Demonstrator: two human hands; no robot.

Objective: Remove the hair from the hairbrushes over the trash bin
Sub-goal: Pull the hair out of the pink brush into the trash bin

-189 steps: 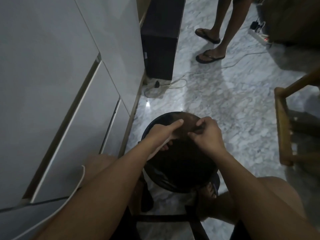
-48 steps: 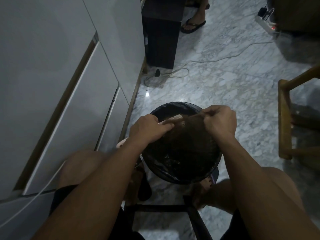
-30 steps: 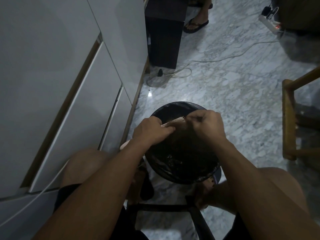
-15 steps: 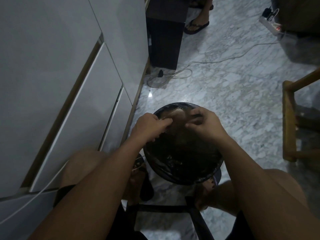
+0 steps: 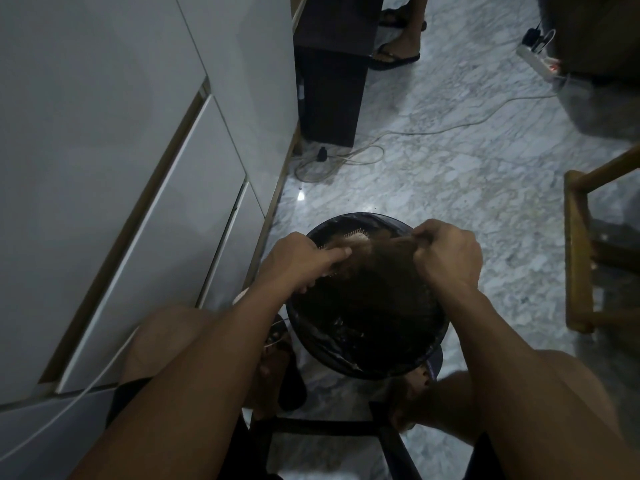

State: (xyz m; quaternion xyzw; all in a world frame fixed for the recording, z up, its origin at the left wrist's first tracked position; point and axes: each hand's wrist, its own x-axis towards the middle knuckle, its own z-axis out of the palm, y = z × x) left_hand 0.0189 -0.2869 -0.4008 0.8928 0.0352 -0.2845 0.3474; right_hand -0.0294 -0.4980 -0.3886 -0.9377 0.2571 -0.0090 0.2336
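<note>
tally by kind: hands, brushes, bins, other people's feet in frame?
Hands: 2, left hand, right hand
Hairbrush: 1
Trash bin: 1
Bystander's sandalled feet: 2
Total: 6

Views: a single head-worn wide-angle camera is supplying the only picture, so nothing is being shared with a second view.
Facing: it is looking forward and steeply down past both forearms.
Nearness: it is sitting close above the trash bin (image 5: 429, 351) on the marble floor (image 5: 460, 188).
Edges: white cabinet fronts (image 5: 114, 174) are filling the left side.
</note>
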